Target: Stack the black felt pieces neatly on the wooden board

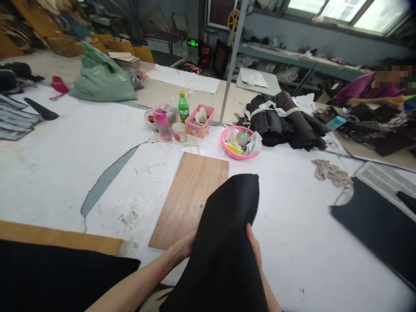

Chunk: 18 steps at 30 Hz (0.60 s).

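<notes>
A large black sheet (227, 234), curved along its length, is held up in front of me at the lower middle. My left hand (188, 243) grips its left edge, the fingers hidden behind the sheet. On the right edge my right hand (254, 242) holds it, with the thumb or a fingertip showing at the edge. Behind the sheet, a light brown wooden board (191, 195) lies on the white-covered table (286, 242) and is partly covered from view.
Black material (58, 277) lies at the lower left, a dark panel (377, 229) at the right. Farther back are a pink basket (242, 157), a pink box (201, 130), bottles, dark rolls (279, 121), a green bag (100, 78) and a metal pole (231, 65). A person sits at the right.
</notes>
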Each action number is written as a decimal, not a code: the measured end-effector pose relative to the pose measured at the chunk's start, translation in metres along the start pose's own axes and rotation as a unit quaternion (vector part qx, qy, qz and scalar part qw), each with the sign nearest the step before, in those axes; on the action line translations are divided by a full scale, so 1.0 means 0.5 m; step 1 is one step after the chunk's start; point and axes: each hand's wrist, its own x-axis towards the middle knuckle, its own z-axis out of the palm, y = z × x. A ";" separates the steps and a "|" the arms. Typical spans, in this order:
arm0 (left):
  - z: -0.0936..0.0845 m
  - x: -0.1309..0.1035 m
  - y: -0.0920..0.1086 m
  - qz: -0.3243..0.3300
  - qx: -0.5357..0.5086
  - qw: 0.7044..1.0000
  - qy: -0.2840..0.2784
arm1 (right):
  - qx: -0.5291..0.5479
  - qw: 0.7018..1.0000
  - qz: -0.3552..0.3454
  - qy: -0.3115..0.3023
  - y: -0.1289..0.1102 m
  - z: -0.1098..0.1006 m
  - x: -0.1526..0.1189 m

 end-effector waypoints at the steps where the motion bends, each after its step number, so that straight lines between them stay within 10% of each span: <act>1: -0.020 -0.004 0.006 -0.014 -0.006 1.000 -0.020 | -0.006 1.000 -0.008 0.015 -0.011 -0.013 0.008; 6: -0.086 -0.038 0.056 0.071 -0.059 0.995 -0.042 | -0.079 0.991 -0.052 0.093 -0.047 -0.085 0.043; 14: -0.097 -0.093 0.117 0.251 0.042 0.966 0.038 | -0.222 0.944 -0.140 0.201 0.001 -0.275 0.142; 18: -0.158 -0.039 0.054 0.228 0.118 0.955 0.147 | -0.278 0.951 0.037 0.127 0.060 -0.313 0.237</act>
